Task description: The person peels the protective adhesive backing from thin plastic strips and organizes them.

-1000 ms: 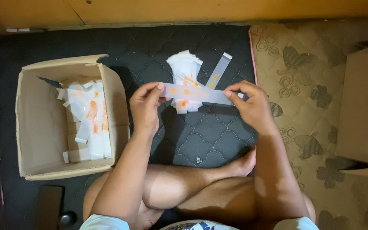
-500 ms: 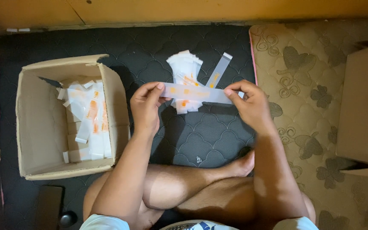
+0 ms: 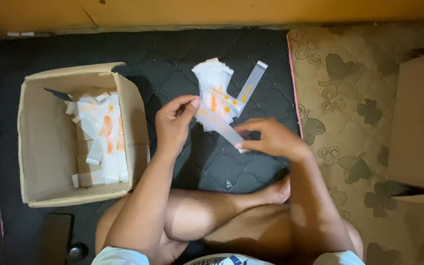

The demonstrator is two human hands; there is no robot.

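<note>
Nearby, a cardboard box (image 3: pixel 40 147) flanks the packet pile (image 3: pixel 214 83).

Open mat (image 3: pixel 172 64) btwn box (image 3: pixel 133 118) & packet pile (image 3: pixel 214 93).

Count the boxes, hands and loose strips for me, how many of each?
Cardboard boxes: 2, the open box and the side box
Hands: 2, left hand and right hand
Lone grey strip: 1
Total: 5

Dim, warm overhead light, soft shadows under the arms, slight motion blur on the right hand (image 3: pixel 271 140).
</note>
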